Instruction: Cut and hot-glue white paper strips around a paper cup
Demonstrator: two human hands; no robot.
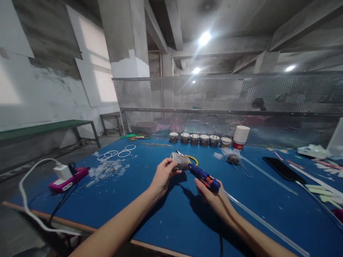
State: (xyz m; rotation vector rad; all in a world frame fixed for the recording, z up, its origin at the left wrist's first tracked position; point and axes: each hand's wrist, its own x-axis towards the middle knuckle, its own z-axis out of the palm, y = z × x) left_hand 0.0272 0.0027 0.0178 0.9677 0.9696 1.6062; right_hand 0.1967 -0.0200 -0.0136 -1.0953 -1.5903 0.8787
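Over the middle of the blue table, my left hand (164,175) grips a small paper cup (181,161) with a grey-brown covering, tipped on its side. My right hand (211,194) is wrapped round a blue glue gun (200,174) with orange parts. The gun's nozzle points at the cup's lower end; I cannot tell if they touch. A long clear glue stick (264,218) trails from the gun's back toward the lower right. Just behind the cup lie scissors (180,152) and a yellow ring (193,159), both partly hidden.
Several covered cups (204,140) line the back edge beside a stack of paper cups (241,137). White rings (124,153) and scraps (109,170) lie left, near a pink power strip (69,180). A black phone (283,169) and glue strips (324,192) lie right. A twine ball (233,159) sits between.
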